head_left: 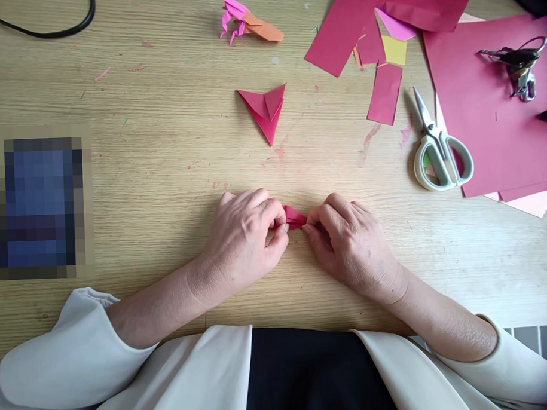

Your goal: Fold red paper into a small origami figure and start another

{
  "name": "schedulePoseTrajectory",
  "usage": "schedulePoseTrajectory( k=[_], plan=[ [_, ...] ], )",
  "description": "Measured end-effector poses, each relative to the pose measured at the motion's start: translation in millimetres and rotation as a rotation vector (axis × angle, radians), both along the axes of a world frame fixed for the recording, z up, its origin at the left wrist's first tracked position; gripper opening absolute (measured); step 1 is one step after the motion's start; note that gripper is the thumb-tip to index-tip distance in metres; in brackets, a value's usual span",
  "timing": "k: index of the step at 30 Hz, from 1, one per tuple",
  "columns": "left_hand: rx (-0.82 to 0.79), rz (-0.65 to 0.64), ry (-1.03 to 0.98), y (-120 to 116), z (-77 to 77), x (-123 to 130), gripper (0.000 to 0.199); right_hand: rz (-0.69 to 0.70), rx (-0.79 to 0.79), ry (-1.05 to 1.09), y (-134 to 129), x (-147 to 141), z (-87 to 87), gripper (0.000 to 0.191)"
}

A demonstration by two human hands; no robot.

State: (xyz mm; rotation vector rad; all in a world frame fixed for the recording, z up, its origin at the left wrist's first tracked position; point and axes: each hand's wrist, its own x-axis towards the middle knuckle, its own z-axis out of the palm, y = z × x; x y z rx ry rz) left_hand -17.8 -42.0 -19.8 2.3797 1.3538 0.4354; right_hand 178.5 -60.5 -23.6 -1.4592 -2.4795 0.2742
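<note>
Between my two hands is a small folded piece of red paper (pixel 295 217), held just above or on the table near its front edge. My left hand (pixel 252 232) pinches its left end between thumb and forefinger. At the other end, the thumb and forefinger of my right hand (pixel 353 241) close on the same paper. Both ends are covered by my fingertips, so only the pleated middle shows. Farther back lies a folded red paper triangle piece (pixel 266 109), its point toward me.
White-handled scissors (pixel 440 154) lie at the right beside a stack of red sheets (pixel 499 137) with black clips (pixel 520 68) on it. Red paper scraps (pixel 343 32) are at the back. A pink and orange origami figure (pixel 249 20), a cable (pixel 65 33) and a blurred dark rectangle (pixel 40 207) are farther left.
</note>
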Motion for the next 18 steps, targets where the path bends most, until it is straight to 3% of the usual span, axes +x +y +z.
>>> schedulePoseTrajectory(
  k=[5,18],
  plan=[
    [0.006,-0.002,-0.001,0.3,-0.3,0.7,0.013,-0.054,-0.022,-0.048,-2.5,-2.7,3.0,0.014],
    [0.003,0.035,0.039,-0.5,1.4,3.1,0.016,-0.131,-0.198,0.085,2.6,7.2,10.2,0.008]
  ],
)
